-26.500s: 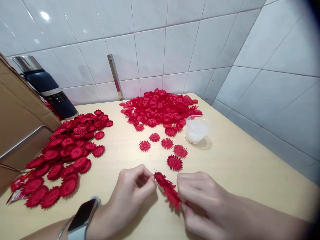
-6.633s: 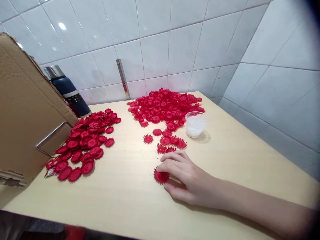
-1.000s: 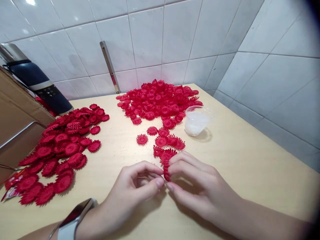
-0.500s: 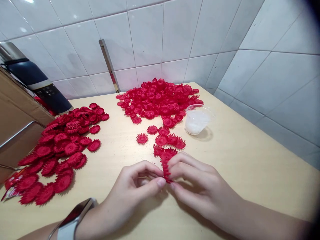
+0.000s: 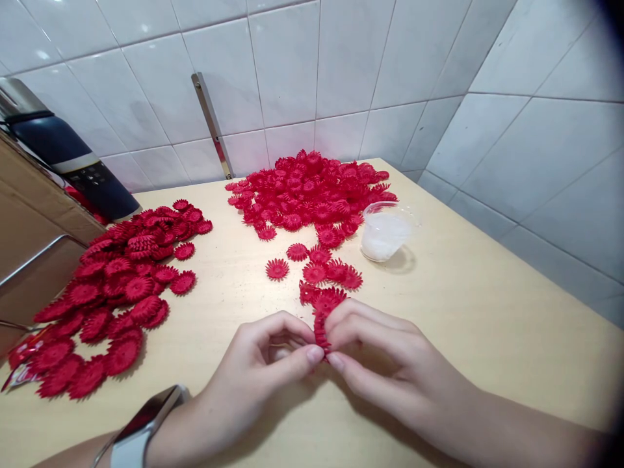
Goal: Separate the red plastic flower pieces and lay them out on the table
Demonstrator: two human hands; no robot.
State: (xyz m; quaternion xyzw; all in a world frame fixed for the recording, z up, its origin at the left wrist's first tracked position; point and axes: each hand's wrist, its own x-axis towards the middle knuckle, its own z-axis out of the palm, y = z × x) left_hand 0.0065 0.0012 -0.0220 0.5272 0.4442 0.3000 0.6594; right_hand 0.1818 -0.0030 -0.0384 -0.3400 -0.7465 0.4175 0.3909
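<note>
Between the fingertips of both hands is a red fringed disc (image 5: 320, 331), seen nearly edge-on near the front of the table. My left hand (image 5: 280, 364) pinches its lower left side with thumb and fingers. My right hand (image 5: 385, 357) is closed on its right side, thumb tip close to the left thumb. Several loose red discs (image 5: 335, 272) lie just beyond the hands. Behind them is a large pile of red discs (image 5: 312, 188), and another pile (image 5: 117, 279) lies to the left.
A clear plastic cup (image 5: 385, 235) with whitish contents stands right of the far pile. At the left are a cardboard box (image 5: 34, 195) and a dark bottle (image 5: 68, 153). A metal strip (image 5: 212, 123) leans on the tiled wall (image 5: 287, 58).
The held disc has shifted slightly left and turned a little. My right thumb has moved slightly left, nearer my left thumb.
</note>
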